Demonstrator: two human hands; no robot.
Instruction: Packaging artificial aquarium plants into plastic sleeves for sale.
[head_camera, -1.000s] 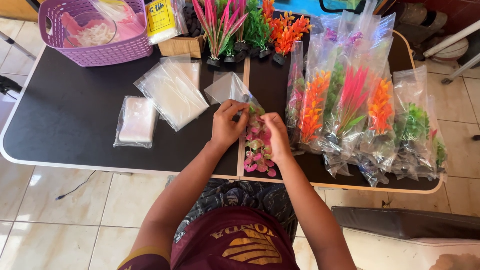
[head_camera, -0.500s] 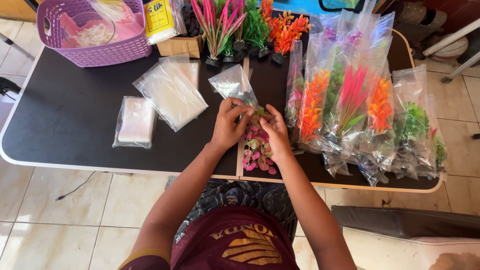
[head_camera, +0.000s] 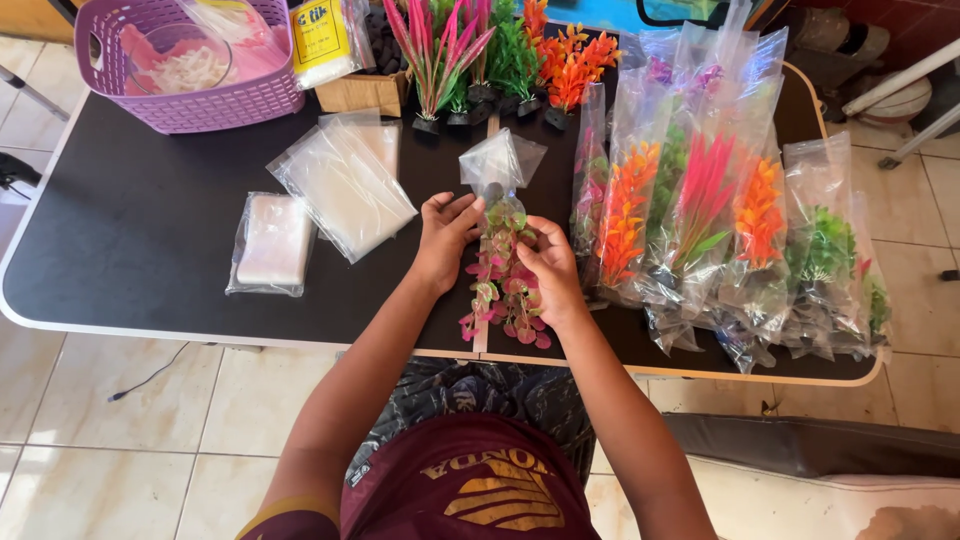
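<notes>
- Left hand (head_camera: 443, 240): fingers curled around the upper part of the pink-and-green artificial plant (head_camera: 503, 285), gripping it at the mouth of the clear plastic bag (head_camera: 497, 163).
- Right hand (head_camera: 548, 268): fingers closed on the same plant from its right side, thumb lying over the leaves.
- Plant position: it lies flat at the front middle of the black table (head_camera: 130, 230), its base end pointing away from the person and partly inside the bag; the leafy tip reaches the near table edge.
- Bag position: it lies just beyond both hands, its closed end pointing toward the far side of the table.
- Left of the hands: a loose stack of empty clear bags (head_camera: 343, 185), lying at an angle; a smaller sealed pack of bags (head_camera: 270, 243) sits nearer the left edge, apart from the stack.
- Right of the hands: a row of bagged artificial plants (head_camera: 720, 220), orange, pink, red and green, overlapping one another and covering the right part of the table; the nearest one is just beside the right hand.
- Far edge: unbagged artificial plants (head_camera: 500, 50) stand upright on dark bases, in pink, green and orange.
- Far left corner: a purple plastic basket (head_camera: 190, 95) holding a clear container; a cardboard box (head_camera: 365, 92) stands just beside it.
- Floor: pale tiles beneath the table.
</notes>
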